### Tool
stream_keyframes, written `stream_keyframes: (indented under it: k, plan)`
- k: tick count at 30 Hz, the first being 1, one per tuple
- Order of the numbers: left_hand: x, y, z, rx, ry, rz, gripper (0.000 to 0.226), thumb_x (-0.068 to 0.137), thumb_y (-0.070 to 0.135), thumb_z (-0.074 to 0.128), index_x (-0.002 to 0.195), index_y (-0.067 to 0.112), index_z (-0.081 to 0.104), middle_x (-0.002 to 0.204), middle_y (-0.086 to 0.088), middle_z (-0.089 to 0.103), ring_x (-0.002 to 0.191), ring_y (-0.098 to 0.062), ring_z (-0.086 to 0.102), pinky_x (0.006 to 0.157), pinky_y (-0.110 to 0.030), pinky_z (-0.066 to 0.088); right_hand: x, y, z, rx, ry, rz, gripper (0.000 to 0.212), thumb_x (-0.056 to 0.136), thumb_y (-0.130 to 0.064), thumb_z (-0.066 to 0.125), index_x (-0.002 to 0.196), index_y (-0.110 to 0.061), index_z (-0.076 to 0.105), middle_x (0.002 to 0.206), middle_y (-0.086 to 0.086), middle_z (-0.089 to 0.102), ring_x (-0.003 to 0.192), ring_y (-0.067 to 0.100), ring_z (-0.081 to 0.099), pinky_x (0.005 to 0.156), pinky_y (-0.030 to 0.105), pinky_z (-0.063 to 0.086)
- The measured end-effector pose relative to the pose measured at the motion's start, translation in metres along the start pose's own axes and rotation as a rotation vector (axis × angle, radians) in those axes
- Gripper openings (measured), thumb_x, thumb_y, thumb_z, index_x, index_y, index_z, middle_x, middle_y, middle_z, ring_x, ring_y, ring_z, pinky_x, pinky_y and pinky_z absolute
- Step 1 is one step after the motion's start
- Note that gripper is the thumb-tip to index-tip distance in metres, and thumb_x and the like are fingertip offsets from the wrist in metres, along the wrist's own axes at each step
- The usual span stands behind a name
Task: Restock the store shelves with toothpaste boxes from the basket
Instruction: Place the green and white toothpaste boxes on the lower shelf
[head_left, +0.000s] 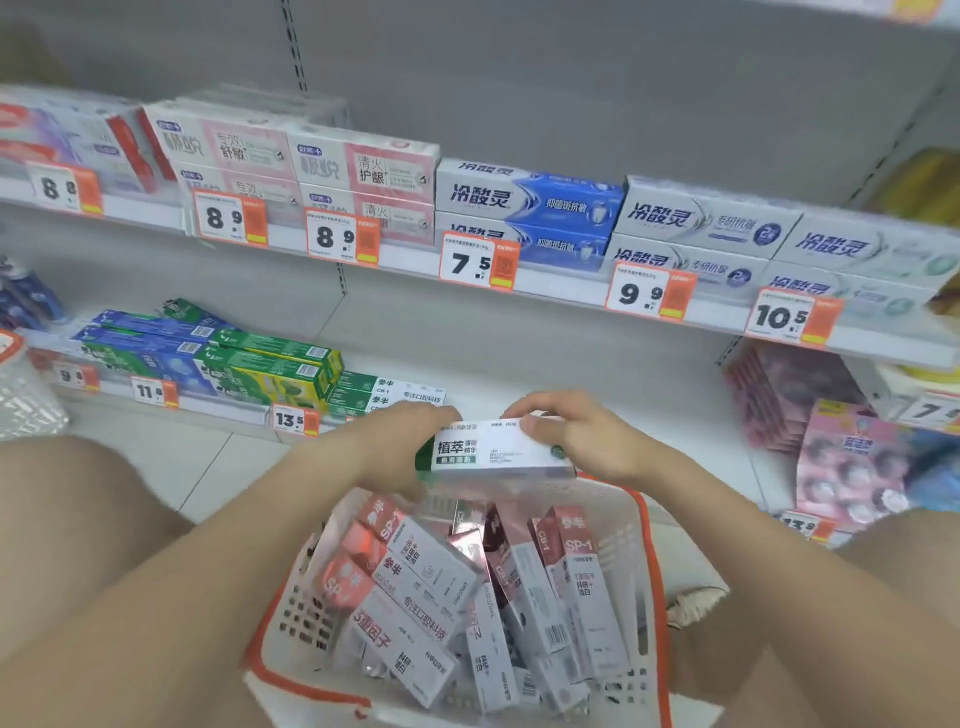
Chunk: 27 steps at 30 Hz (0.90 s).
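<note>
A white toothpaste box with a green end (496, 451) is held level above the far rim of the basket. My left hand (410, 441) grips its left end and my right hand (563, 428) grips its right end from above. Below them the white basket with an orange rim (652, 566) holds several white, red and pink toothpaste boxes (431, 587) lying jumbled. On the lower shelf (545, 364) a short stack of white and green boxes (384, 395) lies just left of my hands.
The upper shelf (566, 291) carries rows of pink, blue and white toothpaste boxes behind price tags. Green and blue boxes (218, 358) fill the lower shelf's left part. Pink packs (841, 457) lean at the right. Another white basket (26, 395) stands at the far left.
</note>
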<state>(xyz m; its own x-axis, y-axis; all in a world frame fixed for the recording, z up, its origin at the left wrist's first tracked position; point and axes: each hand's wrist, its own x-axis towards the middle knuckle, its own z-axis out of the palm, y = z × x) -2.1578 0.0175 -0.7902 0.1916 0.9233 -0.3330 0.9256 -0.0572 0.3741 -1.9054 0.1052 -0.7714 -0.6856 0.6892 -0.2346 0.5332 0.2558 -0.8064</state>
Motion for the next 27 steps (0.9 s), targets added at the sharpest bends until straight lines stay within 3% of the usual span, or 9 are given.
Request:
stream_keyframes:
  k: [2, 4, 8, 13, 15, 18, 21, 23, 27]
  plan:
    - [-0.006, 0.002, -0.012, -0.002, 0.072, 0.032, 0.05, 0.074, 0.016, 0.086, 0.103, 0.034, 0.05, 0.095, 0.01, 0.063, 0.085, -0.016, 0.062, 0.07, -0.034, 0.053, -0.003, -0.013, -0.006, 0.123, 0.019, 0.009, 0.024, 0.107, -0.017, 0.054, 0.11, -0.022, 0.077, 0.109, -0.001, 0.075, 0.085, 0.002, 0.061, 0.071, 0.017, 0.044]
    - [-0.01, 0.004, -0.023, 0.059, 0.131, 0.053, 0.048, 0.076, 0.02, 0.083, 0.111, 0.033, 0.053, 0.098, 0.01, 0.065, 0.088, -0.016, 0.061, 0.068, -0.035, 0.05, -0.005, -0.02, -0.008, 0.158, 0.028, 0.0, 0.027, 0.105, -0.011, 0.053, 0.11, -0.019, 0.078, 0.107, 0.001, 0.077, 0.088, 0.005, 0.065, 0.075, 0.019, 0.047]
    - [-0.015, 0.006, -0.038, 0.261, 0.141, 0.097, 0.05, 0.084, 0.019, 0.071, 0.13, 0.03, 0.053, 0.114, 0.006, 0.062, 0.105, -0.02, 0.058, 0.082, -0.038, 0.045, 0.002, -0.027, -0.005, -0.097, -0.005, 0.007, 0.026, 0.096, -0.025, 0.06, 0.116, -0.025, 0.076, 0.078, -0.022, 0.073, 0.072, -0.005, 0.064, 0.065, 0.013, 0.044]
    - [-0.011, -0.009, -0.055, 0.226, 0.051, 0.092, 0.053, 0.077, 0.02, 0.073, 0.126, 0.03, 0.055, 0.102, 0.012, 0.058, 0.092, -0.015, 0.054, 0.074, -0.034, 0.041, 0.031, -0.031, 0.015, -0.066, -0.179, -0.003, 0.051, 0.088, -0.066, 0.061, 0.116, -0.026, 0.074, 0.098, -0.002, 0.079, 0.085, 0.014, 0.072, 0.077, 0.041, 0.056]
    - [-0.006, -0.026, -0.069, 0.233, 0.016, 0.068, 0.05, 0.079, 0.024, 0.076, 0.124, 0.03, 0.056, 0.103, 0.011, 0.062, 0.092, -0.016, 0.058, 0.075, -0.035, 0.05, 0.051, -0.033, 0.022, -0.1, -0.127, -0.033, 0.054, 0.088, -0.071, 0.058, 0.109, -0.025, 0.076, 0.095, 0.001, 0.078, 0.082, 0.019, 0.072, 0.081, 0.048, 0.057]
    - [0.005, -0.063, -0.094, 0.184, -0.014, -0.037, 0.06, 0.086, 0.028, 0.078, 0.14, 0.029, 0.052, 0.129, 0.005, 0.062, 0.113, -0.02, 0.06, 0.094, -0.032, 0.05, 0.093, -0.031, 0.034, -0.178, 0.014, -0.048, 0.044, 0.095, -0.064, 0.059, 0.113, -0.026, 0.073, 0.086, -0.005, 0.072, 0.075, 0.02, 0.069, 0.075, 0.051, 0.06]
    - [0.016, -0.102, -0.119, 0.104, -0.048, -0.185, 0.066, 0.092, 0.029, 0.077, 0.149, 0.03, 0.045, 0.149, 0.005, 0.051, 0.131, -0.021, 0.054, 0.105, -0.029, 0.042, 0.14, -0.02, 0.053, -0.29, 0.121, -0.017, 0.061, 0.087, -0.076, 0.05, 0.127, -0.033, 0.064, 0.109, -0.013, 0.073, 0.104, 0.019, 0.068, 0.095, 0.047, 0.055]
    - [0.027, -0.125, -0.126, 0.036, -0.082, -0.269, 0.07, 0.094, 0.031, 0.076, 0.154, 0.031, 0.041, 0.156, 0.0, 0.048, 0.137, -0.024, 0.052, 0.114, -0.036, 0.041, 0.171, -0.009, 0.068, -0.378, 0.152, 0.007, 0.055, 0.092, -0.069, 0.053, 0.137, -0.038, 0.056, 0.123, -0.01, 0.07, 0.125, 0.025, 0.058, 0.107, 0.045, 0.04]
    - [0.058, -0.161, -0.101, -0.122, -0.097, -0.375, 0.066, 0.099, 0.027, 0.067, 0.158, 0.028, 0.038, 0.158, -0.004, 0.045, 0.139, -0.026, 0.05, 0.116, -0.04, 0.042, 0.214, 0.003, 0.099, -0.492, 0.16, 0.059, 0.049, 0.101, -0.052, 0.058, 0.147, -0.038, 0.046, 0.145, -0.002, 0.059, 0.137, 0.031, 0.039, 0.097, 0.044, 0.025]
